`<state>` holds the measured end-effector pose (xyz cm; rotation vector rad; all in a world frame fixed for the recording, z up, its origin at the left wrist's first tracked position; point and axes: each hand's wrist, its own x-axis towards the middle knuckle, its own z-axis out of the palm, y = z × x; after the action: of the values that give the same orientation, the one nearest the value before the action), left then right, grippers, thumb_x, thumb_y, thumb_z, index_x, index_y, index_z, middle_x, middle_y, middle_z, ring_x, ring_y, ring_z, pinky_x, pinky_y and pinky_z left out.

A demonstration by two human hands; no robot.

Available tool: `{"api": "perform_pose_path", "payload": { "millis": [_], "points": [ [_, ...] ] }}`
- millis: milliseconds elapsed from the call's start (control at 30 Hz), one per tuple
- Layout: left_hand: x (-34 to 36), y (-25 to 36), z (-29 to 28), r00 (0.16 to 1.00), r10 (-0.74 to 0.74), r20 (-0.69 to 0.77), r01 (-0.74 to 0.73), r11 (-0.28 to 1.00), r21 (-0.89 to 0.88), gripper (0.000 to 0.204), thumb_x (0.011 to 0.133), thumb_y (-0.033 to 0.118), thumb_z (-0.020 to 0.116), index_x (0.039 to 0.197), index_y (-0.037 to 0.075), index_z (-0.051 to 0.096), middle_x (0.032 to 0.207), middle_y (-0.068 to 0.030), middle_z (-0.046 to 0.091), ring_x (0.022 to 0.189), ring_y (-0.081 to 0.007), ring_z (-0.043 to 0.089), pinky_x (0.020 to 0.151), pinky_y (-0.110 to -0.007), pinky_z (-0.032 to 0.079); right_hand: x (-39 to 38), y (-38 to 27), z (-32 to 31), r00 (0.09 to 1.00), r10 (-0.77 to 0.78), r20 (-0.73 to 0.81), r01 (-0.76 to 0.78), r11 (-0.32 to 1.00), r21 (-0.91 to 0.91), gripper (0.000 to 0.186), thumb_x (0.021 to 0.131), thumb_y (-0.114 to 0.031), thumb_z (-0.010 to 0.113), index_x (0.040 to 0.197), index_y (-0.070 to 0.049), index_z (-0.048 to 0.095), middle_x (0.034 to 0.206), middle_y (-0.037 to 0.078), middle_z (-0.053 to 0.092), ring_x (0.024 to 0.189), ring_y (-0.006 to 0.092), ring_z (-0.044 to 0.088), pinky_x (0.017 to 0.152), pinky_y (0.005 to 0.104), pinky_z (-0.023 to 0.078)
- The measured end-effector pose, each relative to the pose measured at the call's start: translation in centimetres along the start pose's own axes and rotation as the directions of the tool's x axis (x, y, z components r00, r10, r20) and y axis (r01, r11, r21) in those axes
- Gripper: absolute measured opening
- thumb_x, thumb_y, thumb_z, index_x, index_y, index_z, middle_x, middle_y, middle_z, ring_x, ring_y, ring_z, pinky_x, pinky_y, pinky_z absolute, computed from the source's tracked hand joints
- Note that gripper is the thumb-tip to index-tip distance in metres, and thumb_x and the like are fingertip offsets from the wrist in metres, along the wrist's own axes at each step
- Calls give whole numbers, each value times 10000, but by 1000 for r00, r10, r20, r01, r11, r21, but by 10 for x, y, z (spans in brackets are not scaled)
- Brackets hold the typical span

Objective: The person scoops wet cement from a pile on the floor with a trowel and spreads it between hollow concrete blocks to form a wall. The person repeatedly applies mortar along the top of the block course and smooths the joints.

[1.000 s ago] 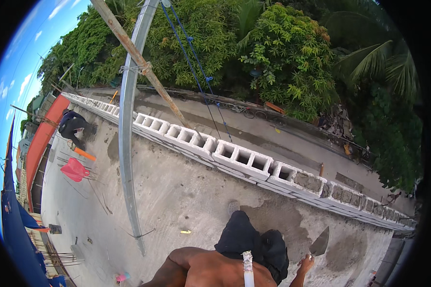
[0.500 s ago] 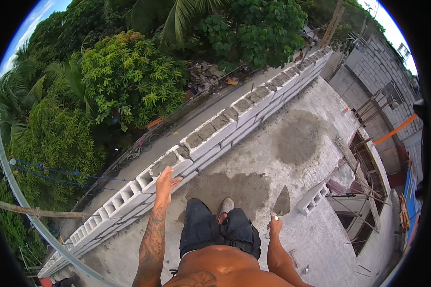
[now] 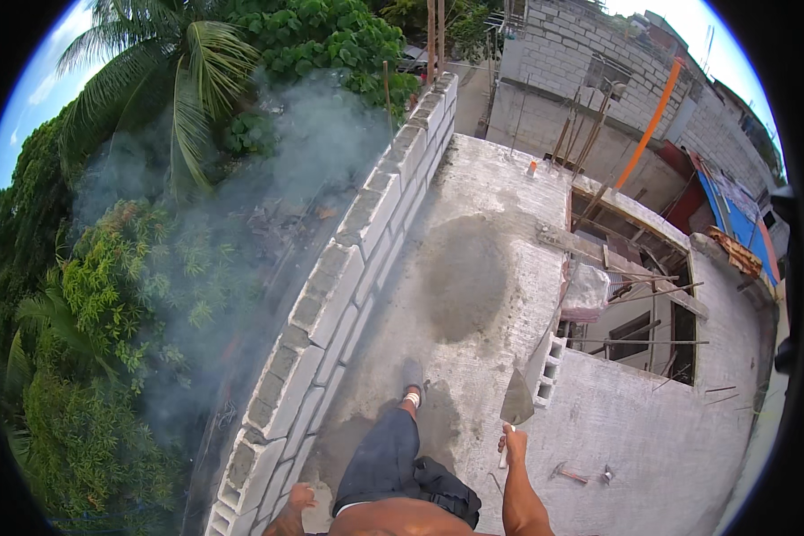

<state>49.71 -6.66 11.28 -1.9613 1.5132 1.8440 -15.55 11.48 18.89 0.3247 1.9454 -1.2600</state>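
Note:
My right hand (image 3: 514, 443) is closed round the handle of a pointed mason's trowel (image 3: 517, 400). Its triangular blade points away from me, above the concrete slab and beside a hollow concrete block (image 3: 549, 371). Low at the left, close to the block wall (image 3: 305, 366), is my left hand (image 3: 301, 497) with its fingers curled. A pale grey flat piece (image 3: 320, 513) shows under these fingers; its kind I cannot make out. Grey mortar fills most of the cavities along the wall's top; the nearest ones are hollow.
A large round patch of wet mortar (image 3: 464, 277) lies on the slab ahead. To the right is a framed opening (image 3: 634, 326) crossed by rods and boards, with a wrapped bundle (image 3: 586, 293) at its edge. A hammer (image 3: 570, 473) lies nearer. Smoke (image 3: 205, 268) drifts beyond the wall.
I have turned right and stepped along the wall. My left hand has come down from the wall's top to my side. The trowel stays in my right hand. Smoke now hangs over the trees.

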Motion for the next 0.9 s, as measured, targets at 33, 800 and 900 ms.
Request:
{"api": "perform_pose_path", "payload": {
  "millis": [33, 800, 900],
  "points": [
    [39, 48, -1, 998, 34, -43, -31, 998, 54, 386, 892, 79, 567, 1265, -11, 606, 1010, -151, 680, 711, -324, 694, 553, -484, 595, 23, -28, 8, 1000, -9, 7, 8, 999, 44, 254, 874, -262, 664, 858, -23, 582, 598, 56, 537, 455, 171, 535, 402, 328, 438],
    [390, 838, 289, 906, 373, 199, -399, 597, 696, 618, 683, 66, 648, 1290, 3, 548, 1114, -270, 660, 1084, -426, 627, 926, -440, 520, 293, -321, -69, 947, 208, -245, -157, 964, 214, 382, 959, -381, 580, 857, -13, 595, 591, 57, 508, 433, 166, 494, 383, 312, 396],
    [380, 809, 278, 909, -417, 21, 353, 793, 497, 361, 880, 94, 564, 1237, 44, 547, 710, -120, 596, 584, -219, 576, 442, -415, 398, 390, -413, -78, 961, 186, -206, -176, 982, 62, 416, 961, -376, 553, 814, 9, 614, 590, 79, 532, 447, 178, 518, 395, 334, 410]
  ]
}}
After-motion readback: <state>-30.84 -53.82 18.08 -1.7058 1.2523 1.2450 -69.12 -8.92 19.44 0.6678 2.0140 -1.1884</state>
